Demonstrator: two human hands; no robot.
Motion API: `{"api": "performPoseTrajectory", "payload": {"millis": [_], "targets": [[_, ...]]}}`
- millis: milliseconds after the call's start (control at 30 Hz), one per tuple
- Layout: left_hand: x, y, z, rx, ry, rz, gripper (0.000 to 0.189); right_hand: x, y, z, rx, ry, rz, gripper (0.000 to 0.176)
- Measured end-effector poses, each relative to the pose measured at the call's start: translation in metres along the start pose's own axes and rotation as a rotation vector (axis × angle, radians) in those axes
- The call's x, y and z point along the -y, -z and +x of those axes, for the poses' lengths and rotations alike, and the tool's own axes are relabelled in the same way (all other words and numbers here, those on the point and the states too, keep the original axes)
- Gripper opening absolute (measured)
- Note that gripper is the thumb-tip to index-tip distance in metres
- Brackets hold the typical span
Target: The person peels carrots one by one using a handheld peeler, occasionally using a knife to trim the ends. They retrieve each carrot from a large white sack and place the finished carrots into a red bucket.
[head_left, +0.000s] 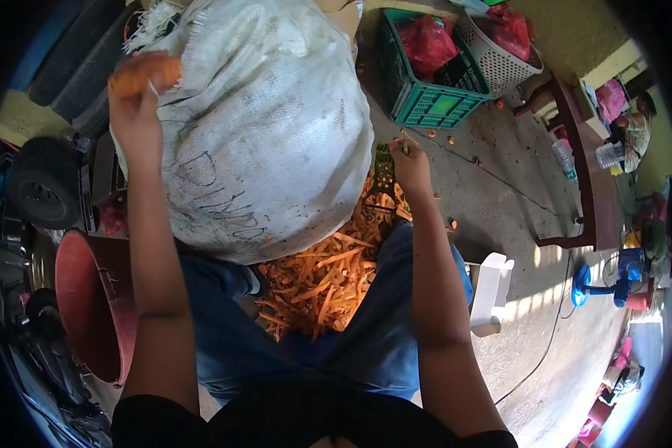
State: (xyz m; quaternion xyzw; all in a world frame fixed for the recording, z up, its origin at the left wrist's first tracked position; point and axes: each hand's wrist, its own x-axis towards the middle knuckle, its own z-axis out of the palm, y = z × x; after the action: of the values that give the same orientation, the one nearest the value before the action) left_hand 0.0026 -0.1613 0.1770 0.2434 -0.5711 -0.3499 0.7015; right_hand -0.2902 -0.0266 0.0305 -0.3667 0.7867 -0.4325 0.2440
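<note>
Over the left side of the large white woven sack [269, 127], my left hand [136, 116] is raised, its fingers closed around a thick orange carrot [138, 78]. My right hand [412, 170] is beyond my knee at the sack's right side, its fingers wrapped around a slim tool [405, 139] whose tip points away from me; I cannot tell whether it is a peeler or a knife. Between my legs lies a heap of orange peelings [328, 280], partly covered by the sack. A dark green perforated piece of plastic [383, 175] lies beside my right hand.
A red bucket [89, 306] stands at my left near a tire [43, 181]. Ahead right are a green crate [444, 101] and a white basket [511, 63] with red bags. A white carton [491, 295], a wooden table [586, 172] and a blue fan [581, 286] are to the right.
</note>
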Motion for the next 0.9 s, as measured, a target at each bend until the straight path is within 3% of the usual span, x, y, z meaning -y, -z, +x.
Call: {"api": "performPoseTrajectory", "payload": {"millis": [67,200,300,400,500,600,667,767,833,900], "targets": [[-0.029,0.014,-0.021,0.286,-0.219,0.469,0.027,0.002,-0.001,0.0,-0.004,0.004,-0.012,0.029],[-0.065,0.076,-0.043,0.124,-0.22,0.607,0.029,-0.003,-0.005,0.002,0.008,0.079,-0.034,0.028],[-0.098,0.111,-0.066,0.07,-0.369,0.713,0.029,0.005,-0.004,-0.003,0.032,0.023,-0.065,0.026],[-0.127,0.126,-0.086,-0.066,-0.448,0.517,0.03,0.003,-0.006,-0.006,0.028,0.073,-0.05,0.025],[-0.128,0.151,-0.111,-0.406,-0.067,-0.083,0.04,-0.003,-0.012,-0.004,0.026,0.108,-0.035,0.024],[-0.108,0.125,-0.142,-0.268,0.391,-0.385,0.039,0.002,-0.019,-0.02,-0.004,0.11,0.022,0.023],[-0.076,0.12,-0.163,-0.19,0.649,-0.597,0.034,-0.008,-0.023,-0.025,0.154,0.037,0.306,0.024],[-0.051,0.092,-0.191,-0.074,0.982,-1.002,0.034,-0.005,-0.023,-0.047,0.178,-0.034,0.453,0.024],[-0.055,0.064,-0.203,-0.356,1.226,-1.055,0.038,-0.003,-0.02,-0.061,0.223,-0.16,0.51,0.021],[-0.073,0.036,-0.221,-0.112,1.23,-0.791,0.04,-0.008,-0.018,-0.071,0.236,-0.178,0.588,0.023]]}}
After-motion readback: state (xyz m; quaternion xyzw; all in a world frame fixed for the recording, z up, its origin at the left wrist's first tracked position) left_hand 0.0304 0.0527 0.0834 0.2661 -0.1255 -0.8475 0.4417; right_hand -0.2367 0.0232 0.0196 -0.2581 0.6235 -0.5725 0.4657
